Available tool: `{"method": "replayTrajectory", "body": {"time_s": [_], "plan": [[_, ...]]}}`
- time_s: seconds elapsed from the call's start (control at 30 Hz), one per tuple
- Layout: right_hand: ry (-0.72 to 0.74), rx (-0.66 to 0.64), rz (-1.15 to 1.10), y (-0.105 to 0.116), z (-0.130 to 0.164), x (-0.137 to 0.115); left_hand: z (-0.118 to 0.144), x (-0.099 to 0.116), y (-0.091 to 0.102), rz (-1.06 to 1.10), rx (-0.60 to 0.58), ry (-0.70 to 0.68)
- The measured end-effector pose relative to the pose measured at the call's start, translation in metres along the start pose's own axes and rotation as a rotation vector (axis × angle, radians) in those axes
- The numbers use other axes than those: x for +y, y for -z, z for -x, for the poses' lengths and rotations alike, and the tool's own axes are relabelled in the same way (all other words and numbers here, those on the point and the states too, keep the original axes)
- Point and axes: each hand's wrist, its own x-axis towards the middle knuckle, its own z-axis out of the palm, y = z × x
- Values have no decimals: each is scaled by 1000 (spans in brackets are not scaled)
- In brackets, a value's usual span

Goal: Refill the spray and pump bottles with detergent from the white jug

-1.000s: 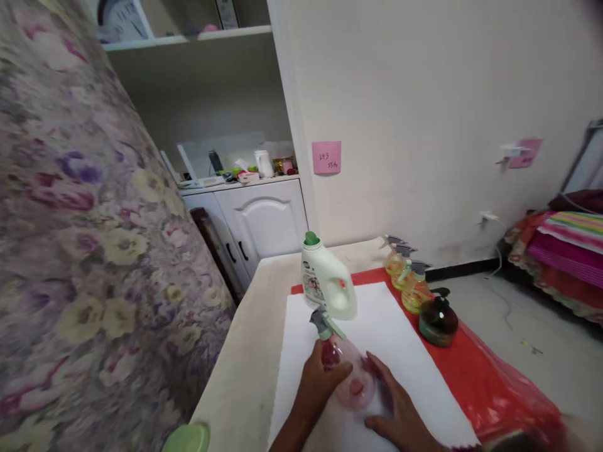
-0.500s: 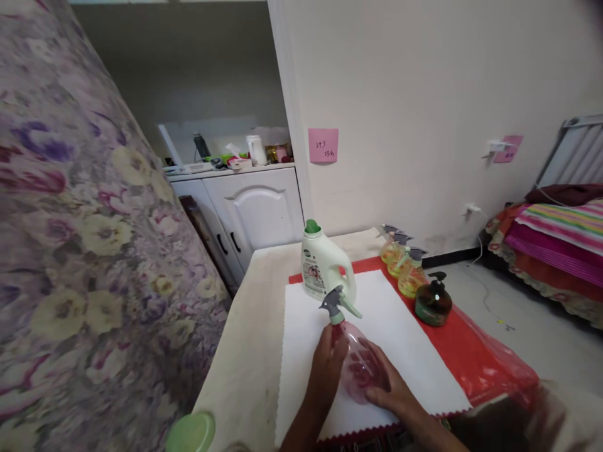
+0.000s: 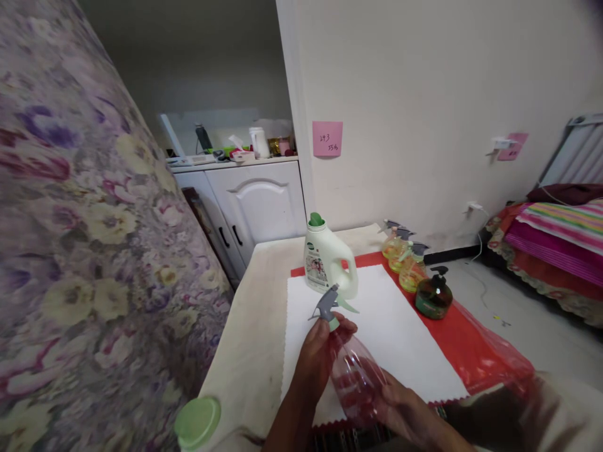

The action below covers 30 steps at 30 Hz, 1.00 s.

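Observation:
A clear pink spray bottle point(image 3: 355, 370) with a grey trigger head and pale green collar leans toward the left between my hands. Around its neck, just under the collar, my left hand point(image 3: 316, 355) is closed, thumb and fingers on either side. My right hand point(image 3: 407, 408) grips the lower body, its fingers partly hidden behind the bottle. Just beyond stands a pale green detergent jug point(image 3: 323, 260), its mouth showing a green pouring spout. Beneath the bottle lies a white sheet point(image 3: 377, 326) with a scalloped edge.
Several yellow spray bottles point(image 3: 412, 270) and a dark pump bottle point(image 3: 434, 295) line the right side on red plastic point(image 3: 475, 351). A green round lid point(image 3: 198, 422) sits at the near left. A floral curtain point(image 3: 89, 251) hangs along the left.
The spray bottle has come nearer to me and tilted further left, its trigger head turned. My left hand has shifted up around the neck, and my right hand has moved nearer with the bottle.

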Motion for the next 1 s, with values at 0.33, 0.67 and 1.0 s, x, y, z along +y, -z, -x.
{"method": "replayTrajectory", "body": {"time_s": [0.33,0.67,1.0], "plan": [[95,123,275,9,-8,0,-3,-8,8,-66,119,-28],[71,109,261,7,-6,-2,3,3,4,27,24,21],[151,168,308,18,-11,9,-1,-2,9,-12,107,19]]}}
